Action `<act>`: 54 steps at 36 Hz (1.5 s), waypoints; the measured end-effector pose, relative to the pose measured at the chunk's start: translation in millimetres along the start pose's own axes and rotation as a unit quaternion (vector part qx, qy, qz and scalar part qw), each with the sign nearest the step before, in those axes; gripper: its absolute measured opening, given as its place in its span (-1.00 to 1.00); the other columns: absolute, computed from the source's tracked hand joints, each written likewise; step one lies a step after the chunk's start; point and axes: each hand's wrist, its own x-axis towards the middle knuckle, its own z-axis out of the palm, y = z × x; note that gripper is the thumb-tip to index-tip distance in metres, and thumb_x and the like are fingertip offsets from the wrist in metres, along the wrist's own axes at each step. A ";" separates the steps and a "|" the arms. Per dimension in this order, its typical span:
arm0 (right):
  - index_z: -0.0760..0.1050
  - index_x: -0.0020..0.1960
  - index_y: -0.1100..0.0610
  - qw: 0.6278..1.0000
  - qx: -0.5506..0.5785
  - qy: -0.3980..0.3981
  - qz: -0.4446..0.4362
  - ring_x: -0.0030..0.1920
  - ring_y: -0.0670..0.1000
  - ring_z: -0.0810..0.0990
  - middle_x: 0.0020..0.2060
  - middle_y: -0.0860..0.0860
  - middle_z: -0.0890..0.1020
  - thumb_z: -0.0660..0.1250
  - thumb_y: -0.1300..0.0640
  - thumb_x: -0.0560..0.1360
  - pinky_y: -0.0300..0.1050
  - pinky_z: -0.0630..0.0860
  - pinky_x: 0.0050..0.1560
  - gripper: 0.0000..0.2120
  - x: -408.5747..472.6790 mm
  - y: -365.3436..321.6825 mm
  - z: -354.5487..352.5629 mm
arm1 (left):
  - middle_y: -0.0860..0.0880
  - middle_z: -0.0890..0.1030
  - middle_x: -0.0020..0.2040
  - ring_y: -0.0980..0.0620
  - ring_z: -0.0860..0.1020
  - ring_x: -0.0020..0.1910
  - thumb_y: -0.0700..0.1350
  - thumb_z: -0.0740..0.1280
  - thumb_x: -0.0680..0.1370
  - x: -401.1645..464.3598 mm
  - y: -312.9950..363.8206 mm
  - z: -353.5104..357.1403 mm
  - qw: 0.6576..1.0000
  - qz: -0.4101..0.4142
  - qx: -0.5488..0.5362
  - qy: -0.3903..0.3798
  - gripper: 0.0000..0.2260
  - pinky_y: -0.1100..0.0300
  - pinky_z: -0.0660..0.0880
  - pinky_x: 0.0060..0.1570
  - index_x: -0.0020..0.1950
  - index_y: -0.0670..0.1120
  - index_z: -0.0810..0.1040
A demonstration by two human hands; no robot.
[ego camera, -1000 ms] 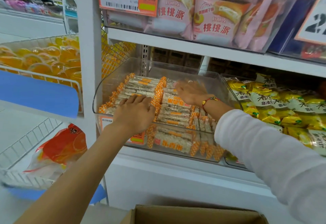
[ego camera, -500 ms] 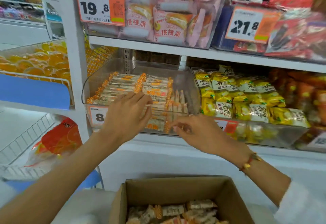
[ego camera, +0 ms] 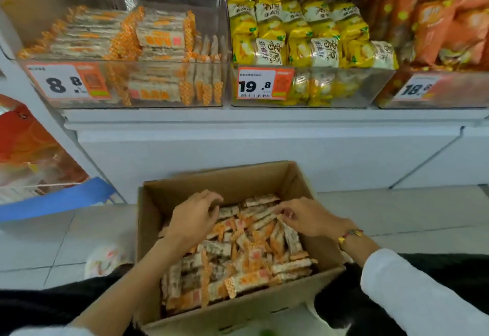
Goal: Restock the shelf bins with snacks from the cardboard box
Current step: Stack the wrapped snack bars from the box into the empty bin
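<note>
— What is under the hands?
— An open cardboard box [ego camera: 296, 177] heaped with orange-and-white snack bars [ego camera: 246, 261], lying at all angles.
— And beyond the hands?
— A clear shelf bin [ego camera: 148, 84], partly filled with neat rows of the same bars.

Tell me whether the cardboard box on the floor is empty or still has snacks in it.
Still stocked: the cardboard box holds a loose heap of orange-and-white snack bars across its floor.

Both hands [ego camera: 194, 219] [ego camera: 307, 219] low, fingers curled.
</note>
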 end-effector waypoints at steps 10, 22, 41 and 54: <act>0.46 0.30 -0.06 0.998 -0.004 -0.059 0.029 0.08 -0.03 0.55 0.09 -0.08 0.58 0.31 -0.05 0.54 -0.16 0.44 -0.03 -0.66 0.5 20.0 34.6 | 0.12 0.54 0.22 0.12 0.53 0.12 0.11 0.20 0.61 7.4 1.4 66.5 0.983 -0.011 -0.020 -0.181 -0.78 0.16 0.50 -0.08 0.21 0.12 0.50; -0.03 0.57 0.13 0.991 -0.098 -0.085 0.044 0.42 0.17 0.26 0.47 0.17 0.25 0.16 0.19 0.60 0.02 0.40 0.26 -0.39 29.9 43.0 93.2 | -0.03 0.42 0.41 -0.05 0.52 0.21 0.16 0.25 0.58 10.9 9.9 142.9 0.940 -0.063 -0.040 -0.332 -0.46 0.11 0.51 -0.01 0.50 0.02 0.24; 0.43 0.31 0.18 0.918 -0.366 -0.082 -0.129 0.34 0.17 0.31 0.21 0.12 0.54 0.12 0.26 0.61 0.08 0.14 0.39 -0.70 74.4 36.8 113.0 | -0.13 0.35 0.44 -0.14 0.39 0.37 0.04 0.28 0.59 38.3 -26.1 103.4 0.873 -0.350 -0.285 -0.183 -0.44 0.09 0.39 0.22 0.50 -0.18 0.23; 0.41 0.29 0.09 0.947 0.316 0.048 -0.018 0.06 -0.01 0.52 0.09 -0.02 0.53 0.46 -0.06 0.43 0.00 0.48 0.10 -0.49 55.6 -5.7 33.6 | -0.11 0.62 0.10 -0.05 0.58 0.07 0.04 0.15 0.65 31.6 -7.7 24.5 0.884 -0.264 -0.362 -0.134 -0.68 0.20 0.55 0.01 0.23 -0.14 0.49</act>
